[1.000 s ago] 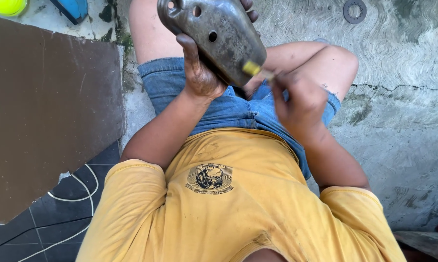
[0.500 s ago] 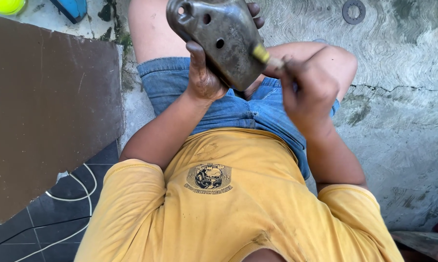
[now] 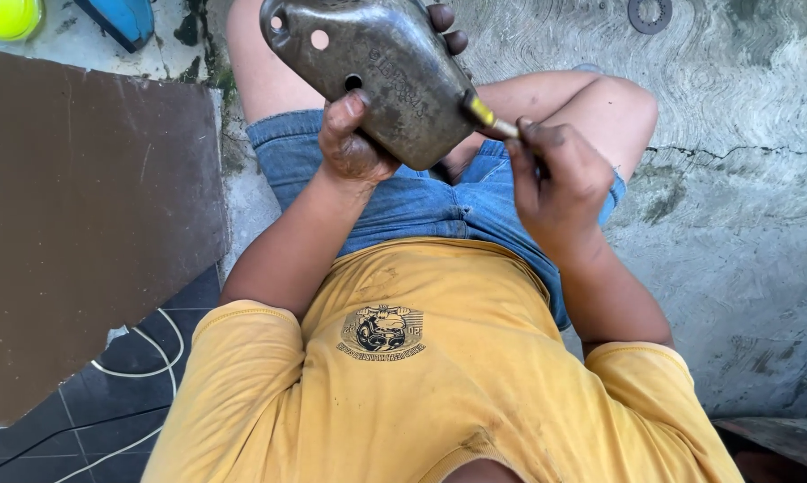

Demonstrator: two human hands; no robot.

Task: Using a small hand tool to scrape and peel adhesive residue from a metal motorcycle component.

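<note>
left hand [image 3: 354, 148] clamps grimy grey metal engine cover [image 3: 372, 76] above lap, right hand [image 3: 556, 174] pinches yellow-banded thin tool [image 3: 484, 114] against cover's right edge; judgement: keep cover braced on thigh, tool angled shallow, strokes short to avoid slipping.

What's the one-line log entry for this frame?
left hand: holds metal cover | right hand: holds yellow-handled tool at cover edge | floor: washer

Grey-brown metal cover [image 3: 381, 76]; yellow-banded tool [image 3: 484, 114]; mustard shirt [image 3: 439, 376].
</note>
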